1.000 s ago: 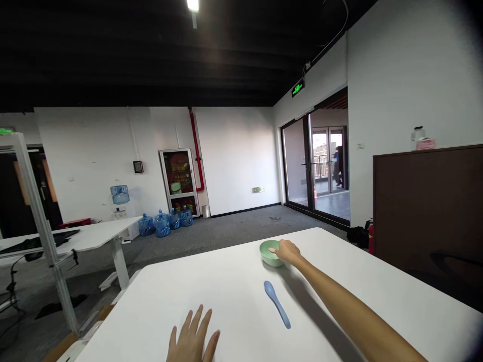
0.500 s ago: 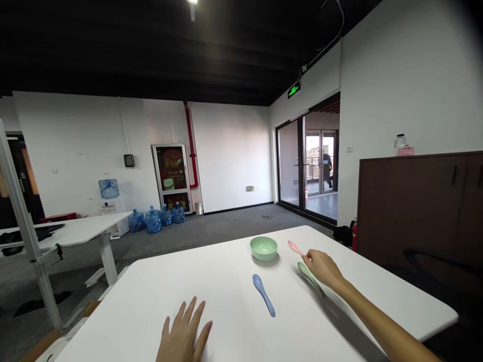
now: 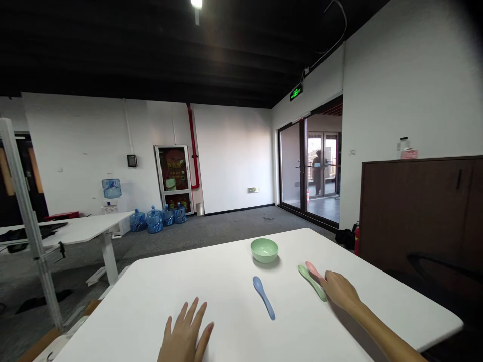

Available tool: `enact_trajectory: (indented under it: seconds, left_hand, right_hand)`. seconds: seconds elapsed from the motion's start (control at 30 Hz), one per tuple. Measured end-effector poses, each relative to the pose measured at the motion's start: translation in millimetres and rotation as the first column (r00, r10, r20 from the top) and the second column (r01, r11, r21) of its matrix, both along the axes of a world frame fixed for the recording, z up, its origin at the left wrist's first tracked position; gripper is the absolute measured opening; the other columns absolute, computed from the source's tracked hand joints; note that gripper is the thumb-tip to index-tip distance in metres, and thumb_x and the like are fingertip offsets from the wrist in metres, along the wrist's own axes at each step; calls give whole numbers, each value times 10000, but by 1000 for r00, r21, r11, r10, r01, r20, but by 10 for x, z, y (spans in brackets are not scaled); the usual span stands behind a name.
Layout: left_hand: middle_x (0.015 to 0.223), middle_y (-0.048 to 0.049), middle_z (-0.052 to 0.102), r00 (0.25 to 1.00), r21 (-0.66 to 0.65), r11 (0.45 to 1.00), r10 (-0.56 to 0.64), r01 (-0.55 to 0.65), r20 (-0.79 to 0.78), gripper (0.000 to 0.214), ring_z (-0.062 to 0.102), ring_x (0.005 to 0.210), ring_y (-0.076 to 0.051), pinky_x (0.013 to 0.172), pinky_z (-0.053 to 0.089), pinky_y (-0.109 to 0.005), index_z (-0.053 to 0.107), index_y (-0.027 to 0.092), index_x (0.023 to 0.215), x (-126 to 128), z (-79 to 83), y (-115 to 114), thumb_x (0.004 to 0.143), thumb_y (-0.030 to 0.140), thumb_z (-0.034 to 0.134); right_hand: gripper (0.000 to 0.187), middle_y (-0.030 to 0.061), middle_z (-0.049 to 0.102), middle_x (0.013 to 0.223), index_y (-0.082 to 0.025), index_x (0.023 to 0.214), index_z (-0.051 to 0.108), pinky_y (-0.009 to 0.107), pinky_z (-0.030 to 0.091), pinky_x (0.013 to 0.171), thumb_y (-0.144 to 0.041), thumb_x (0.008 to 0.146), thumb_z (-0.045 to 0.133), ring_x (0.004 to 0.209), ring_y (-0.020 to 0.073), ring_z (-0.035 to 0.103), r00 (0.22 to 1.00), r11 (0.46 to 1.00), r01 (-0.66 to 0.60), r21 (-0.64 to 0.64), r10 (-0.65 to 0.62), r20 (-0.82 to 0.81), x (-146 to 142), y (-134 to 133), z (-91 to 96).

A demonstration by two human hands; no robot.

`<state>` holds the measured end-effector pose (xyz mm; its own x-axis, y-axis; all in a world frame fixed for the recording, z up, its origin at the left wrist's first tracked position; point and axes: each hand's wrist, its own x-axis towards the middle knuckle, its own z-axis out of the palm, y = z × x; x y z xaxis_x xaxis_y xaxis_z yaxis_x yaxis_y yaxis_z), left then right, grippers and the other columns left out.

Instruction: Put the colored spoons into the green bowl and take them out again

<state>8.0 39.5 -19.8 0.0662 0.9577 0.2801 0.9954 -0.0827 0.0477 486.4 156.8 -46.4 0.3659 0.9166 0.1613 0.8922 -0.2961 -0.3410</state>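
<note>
On the white worktop [image 3: 132,314], R hand [image 3: 339,290] has fingers on pink plastic spoon [image 3: 314,270], grip unclear; L hand [image 3: 184,332] lies flat w/ fingers spread, holding nothing.

Far wall: a glass-fronted fire cabinet [image 3: 173,173] stands beside a red pipe [image 3: 193,146], with blue water jugs [image 3: 154,221] grouped on the grey carpet [image 3: 226,221] to its left, near a water dispenser [image 3: 111,200]. Right side: a dark brown cabinet [image 3: 418,216] carries a plastic bottle [image 3: 403,145] on top, and a red fire extinguisher [image 3: 356,240] stands just beside it, next to a glass door [image 3: 292,166] under a green exit sign [image 3: 296,92], a person [image 3: 319,173] showing through the glass. Left foreground: a white desk [image 3: 75,231] and an aluminium frame upright [image 3: 28,211] in front of it.
</note>
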Motion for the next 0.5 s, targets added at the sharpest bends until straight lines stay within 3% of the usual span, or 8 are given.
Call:
enact_trajectory:
  seconds: [0.17, 0.5]
  left_hand:
    - [1625, -72, 500, 1000, -17, 1000, -3, 3, -9, 532, 429, 1524, -350, 1197, 406, -639, 534, 302, 1517, 18, 27, -7, 1020, 404, 375]
    - [1628, -60, 500, 1000, -29, 1000, 4, -4, -8, 537, 424, 1528, -343, 1203, 402, -626, 536, 304, 1517, 3, 0, -15, 1019, 414, 367]
  right_hand:
    - [546, 136, 721, 866, -224, 724, 638, 338, 396, 653, -474, 1051, 280, 759, 262, 657, 999, 997, -49, -52, 48, -22, -75, -29, 96]
    - [519, 172, 746, 943, -199, 785, 714, 337, 421, 691, -461, 1042, 347, 842, 291, 713, 999, 996, -37, -77, 36, -9, -87, 5, 107]
